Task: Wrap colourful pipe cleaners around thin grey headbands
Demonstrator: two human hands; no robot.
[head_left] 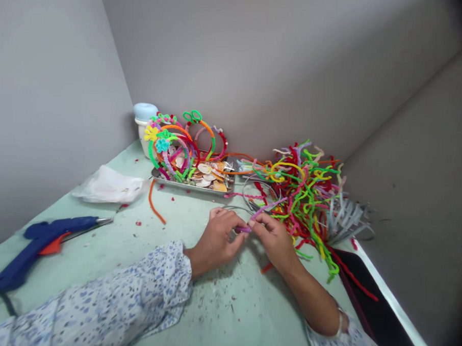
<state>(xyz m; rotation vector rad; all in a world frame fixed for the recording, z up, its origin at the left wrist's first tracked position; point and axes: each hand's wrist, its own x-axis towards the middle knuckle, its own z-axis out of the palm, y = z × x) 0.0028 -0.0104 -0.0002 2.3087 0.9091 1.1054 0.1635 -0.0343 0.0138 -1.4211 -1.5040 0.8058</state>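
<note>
A purple fuzzy stem [267, 207] runs between my two hands, near the middle of the table. My left hand [221, 240] pinches its lower end between thumb and fingers. Close beside it, my right hand [273, 241] grips the same stem, whose free end slants up and to the right. A thin grey band [235, 208] passes behind my fingers; whether the stem goes around it is hidden. Just beyond my hands lies a round metal hoop [244, 193]. To the right spreads a tangled heap of coloured fuzzy stems [302, 196].
A metal tray [192, 187] at the back holds shells and decorated headbands [175, 140], beside a lidded cup [144, 128]. At left are a plastic bag [110, 185] and a blue glue gun [32, 251]. Grey strips [347, 221] and a dark flat object [378, 312] lie at right.
</note>
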